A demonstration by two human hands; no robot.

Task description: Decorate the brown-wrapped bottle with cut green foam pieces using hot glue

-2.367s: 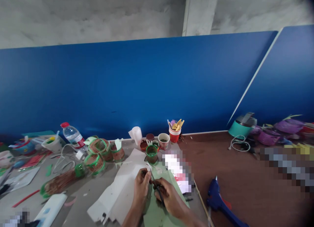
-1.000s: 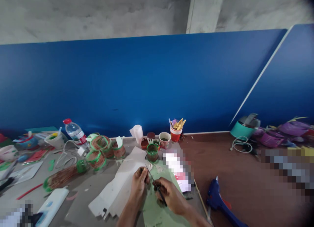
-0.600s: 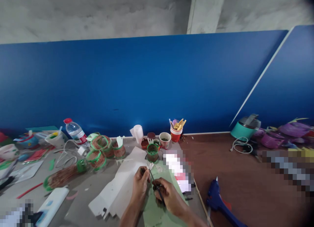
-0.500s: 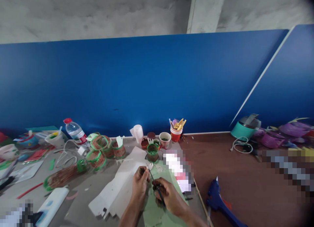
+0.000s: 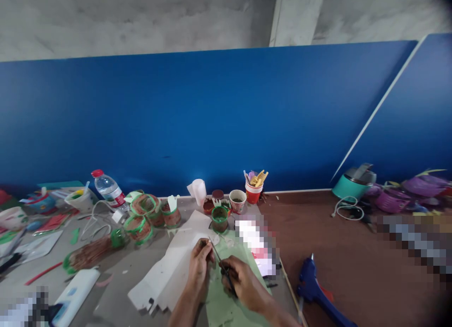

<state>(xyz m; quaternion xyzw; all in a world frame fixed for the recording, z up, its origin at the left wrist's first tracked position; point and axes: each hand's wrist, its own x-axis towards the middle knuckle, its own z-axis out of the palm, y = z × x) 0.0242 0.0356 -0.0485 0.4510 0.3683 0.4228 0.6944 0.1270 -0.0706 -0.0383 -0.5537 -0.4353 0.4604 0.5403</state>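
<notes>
My right hand (image 5: pixel 237 276) is closed around the dark handles of a pair of scissors (image 5: pixel 215 251), whose thin blades point up and to the left. My left hand (image 5: pixel 200 261) is pinched beside the blade tips. Whatever lies between its fingertips is too small to make out. Both hands are over a pale green sheet (image 5: pixel 226 310). Under my left forearm and to its left spreads creased white paper (image 5: pixel 169 270). Just beyond the blades stands a small green-rimmed cup (image 5: pixel 220 219).
Behind are a patterned paper cup (image 5: pixel 238 202) and a red cup of plastic cutlery (image 5: pixel 253 194). Brown-and-green craft pots (image 5: pixel 139 229) and a water bottle (image 5: pixel 109 190) stand left. A blue glue gun (image 5: pixel 312 284) lies right. A blue partition (image 5: pixel 212 119) closes off the back.
My left hand has shifted slightly left and down, and the blade tips have swung a little to the left. My right hand keeps its hold on the scissors.
</notes>
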